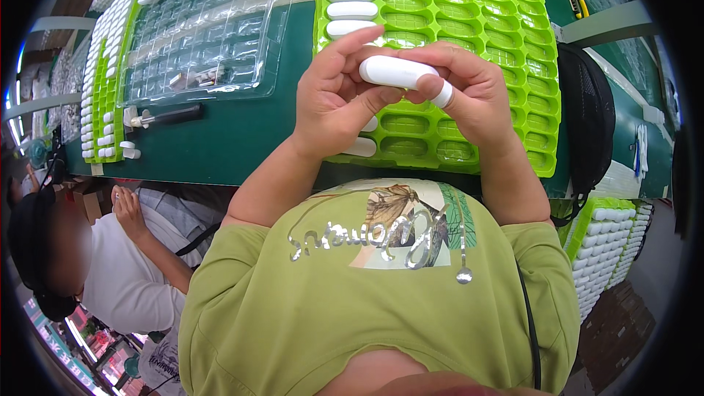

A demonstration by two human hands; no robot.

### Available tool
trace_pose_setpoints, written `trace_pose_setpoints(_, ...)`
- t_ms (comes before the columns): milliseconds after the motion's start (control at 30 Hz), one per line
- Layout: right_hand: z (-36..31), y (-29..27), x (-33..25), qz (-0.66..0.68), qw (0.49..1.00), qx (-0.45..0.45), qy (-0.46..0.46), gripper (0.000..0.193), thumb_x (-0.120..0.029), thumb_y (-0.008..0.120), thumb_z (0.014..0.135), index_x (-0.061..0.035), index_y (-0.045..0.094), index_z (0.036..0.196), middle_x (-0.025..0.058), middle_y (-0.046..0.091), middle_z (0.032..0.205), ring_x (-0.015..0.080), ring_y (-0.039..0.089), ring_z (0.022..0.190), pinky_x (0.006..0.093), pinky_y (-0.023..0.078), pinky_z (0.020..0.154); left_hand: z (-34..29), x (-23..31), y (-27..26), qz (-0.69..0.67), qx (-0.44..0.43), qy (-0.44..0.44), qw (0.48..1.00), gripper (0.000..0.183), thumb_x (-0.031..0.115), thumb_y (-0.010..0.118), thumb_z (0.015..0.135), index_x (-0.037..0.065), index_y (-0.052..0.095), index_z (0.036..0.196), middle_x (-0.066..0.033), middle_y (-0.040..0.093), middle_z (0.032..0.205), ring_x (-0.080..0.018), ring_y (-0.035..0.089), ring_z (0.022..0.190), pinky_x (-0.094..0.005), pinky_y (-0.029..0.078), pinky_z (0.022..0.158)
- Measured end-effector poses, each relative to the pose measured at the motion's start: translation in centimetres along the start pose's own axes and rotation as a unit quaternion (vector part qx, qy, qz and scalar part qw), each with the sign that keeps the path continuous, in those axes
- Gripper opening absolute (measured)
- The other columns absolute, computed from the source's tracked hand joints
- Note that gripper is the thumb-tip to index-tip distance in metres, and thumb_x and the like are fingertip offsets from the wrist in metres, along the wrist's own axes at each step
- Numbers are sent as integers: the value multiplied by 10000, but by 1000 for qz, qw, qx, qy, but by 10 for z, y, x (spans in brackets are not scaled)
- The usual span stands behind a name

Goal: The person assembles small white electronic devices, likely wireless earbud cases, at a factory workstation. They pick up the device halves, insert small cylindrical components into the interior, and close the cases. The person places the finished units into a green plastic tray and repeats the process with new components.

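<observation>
Between my two hands is a smooth white oval case (398,71), held up over the near part of a bright green tray (546,154). My left hand (339,95) grips its left end with thumb and fingers. At the other end, my right hand (469,92) pinches it, and a small white band (443,94) shows at that thumb; I cannot tell whether it is a wrap or a loose part. Oval pockets fill the tray. Several white cases (352,11) lie in its leftmost column, some partly hidden by my left hand.
Clear plastic trays (205,37) lie left on the green table (242,128), near a black-handled tool (174,116). Another green tray (110,66) with white pieces stands farther left. A black bag (587,117) lies at right, a yellow cutter (579,1) beyond. Someone in white (132,279) sits at left.
</observation>
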State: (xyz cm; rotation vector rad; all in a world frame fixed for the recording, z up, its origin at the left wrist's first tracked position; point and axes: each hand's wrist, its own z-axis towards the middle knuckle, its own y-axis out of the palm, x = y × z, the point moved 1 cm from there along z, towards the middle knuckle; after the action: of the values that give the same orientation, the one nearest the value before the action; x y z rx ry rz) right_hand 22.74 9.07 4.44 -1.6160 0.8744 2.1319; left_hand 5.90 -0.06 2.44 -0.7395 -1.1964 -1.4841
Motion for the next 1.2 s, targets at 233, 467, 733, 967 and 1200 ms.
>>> trace_pose_setpoints(233, 4, 1, 1, -279, 945, 48, -165, 512, -55, 782, 754, -34, 619, 1238, 113, 643, 1115, 219, 614, 983, 323, 531, 817, 4, 1, -4, 43, -2, 13, 999, 499, -5, 700, 877, -22, 487, 1327, -151, 572, 1264, -203, 615, 1119, -325, 539, 930)
trace_pose_setpoints(467, 5, -1, 0, -282, 948, 29, -147, 416, -124, 812, 749, -27, 659, 1123, 101, 673, 1008, 213, 641, 875, 315, 526, 753, 0, -1, -5, 46, 8, 18, 999, 498, 35, 727, 870, -37, 502, 1308, -139, 605, 1197, -204, 622, 1096, -324, 536, 925)
trace_pose_setpoints(733, 8, 5, -8, -481, 864, -18, -147, 335, -240, 809, 768, -42, 699, 1014, 111, 680, 831, 267, 651, 707, 352, 516, 628, -2, -5, -12, 65, 34, -60, 995, 380, 87, 730, 887, -27, 584, 1219, -101, 659, 1054, -105, 660, 897, -245, 559, 701)
trace_pose_setpoints(967, 89, -10, -31, -519, 853, 29, -54, 346, -325, 715, 883, -34, 667, 1065, 125, 688, 828, 219, 652, 688, 338, 509, 639, 8, 9, -21, 521, 86, 41, 848, 564, 320, 768, 809, 0, 579, 1234, -248, 561, 1244, -375, 515, 1196, -459, 426, 1009)
trace_pose_setpoints(1200, 184, -50, 34, -646, 759, 37, -71, 279, -255, 632, 906, -95, 696, 1126, 147, 697, 1025, 341, 649, 999, 432, 511, 867, 9, -15, -26, 547, 20, -37, 836, 779, 415, 735, 832, -4, 418, 1408, -297, 263, 1519, -442, 245, 1426, -486, 250, 1161)
